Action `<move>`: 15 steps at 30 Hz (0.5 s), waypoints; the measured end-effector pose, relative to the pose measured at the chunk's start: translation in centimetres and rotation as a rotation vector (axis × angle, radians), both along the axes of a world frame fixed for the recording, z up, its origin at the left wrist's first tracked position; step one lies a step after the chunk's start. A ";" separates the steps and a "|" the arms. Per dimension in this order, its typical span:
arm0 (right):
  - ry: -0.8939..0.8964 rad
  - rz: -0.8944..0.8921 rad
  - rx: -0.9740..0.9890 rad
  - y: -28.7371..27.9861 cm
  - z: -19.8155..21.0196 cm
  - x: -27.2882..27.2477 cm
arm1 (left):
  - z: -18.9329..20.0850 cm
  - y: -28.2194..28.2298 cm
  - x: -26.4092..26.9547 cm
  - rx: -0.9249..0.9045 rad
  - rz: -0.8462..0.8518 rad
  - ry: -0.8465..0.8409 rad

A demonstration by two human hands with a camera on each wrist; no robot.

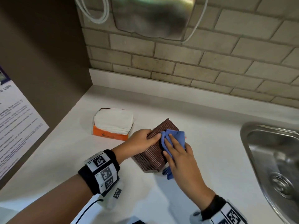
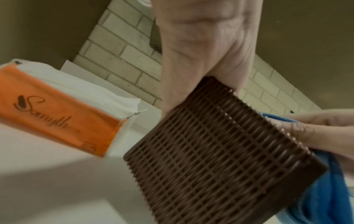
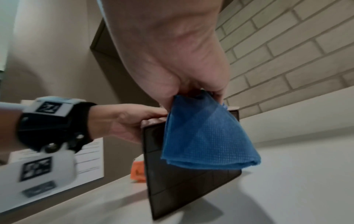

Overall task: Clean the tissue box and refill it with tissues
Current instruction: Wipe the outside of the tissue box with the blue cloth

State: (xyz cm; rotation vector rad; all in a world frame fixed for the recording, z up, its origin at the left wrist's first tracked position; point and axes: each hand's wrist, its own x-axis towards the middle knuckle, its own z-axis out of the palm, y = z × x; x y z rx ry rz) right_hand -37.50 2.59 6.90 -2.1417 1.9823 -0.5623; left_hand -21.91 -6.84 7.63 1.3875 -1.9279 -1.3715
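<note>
A brown ribbed tissue box point(image 1: 153, 152) lies tipped on its side on the white counter point(image 1: 210, 159). My left hand point(image 1: 142, 141) grips its upper left edge, thumb and fingers curled over it. My right hand point(image 1: 176, 152) holds a folded blue cloth point(image 1: 175, 136) against the top face of the box. In the left wrist view the woven side of the box point(image 2: 220, 151) fills the middle, with the cloth point(image 2: 325, 197) at its right. The right wrist view shows the cloth point(image 3: 206, 136) hanging from my fingers over the box's smooth dark bottom point(image 3: 182, 184).
An opened orange pack of white tissues point(image 1: 113, 123) lies on the counter behind and left of the box. A steel sink point(image 1: 275, 162) is set in at the right. A brick-tiled wall point(image 1: 194, 62) runs along the back and a brown side panel point(image 1: 40, 78) with a notice stands at the left.
</note>
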 end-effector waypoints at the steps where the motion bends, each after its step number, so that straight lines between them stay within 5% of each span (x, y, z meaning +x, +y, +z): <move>1: -0.010 -0.013 0.029 -0.3 0.2 -0.5 | -0.1 0.0 0.0 0.004 0.000 0.021; 6: -0.150 -0.092 0.000 -1.7 1.3 -3.8 | -0.4 0.6 1.1 0.070 -0.016 0.167; 11: -0.609 -0.125 0.106 -1.6 4.3 -4.8 | 0.2 0.9 1.8 0.102 -0.073 0.301; 15: -0.781 -0.081 0.179 -0.9 6.9 -5.0 | 1.5 0.8 2.4 0.154 -0.129 0.417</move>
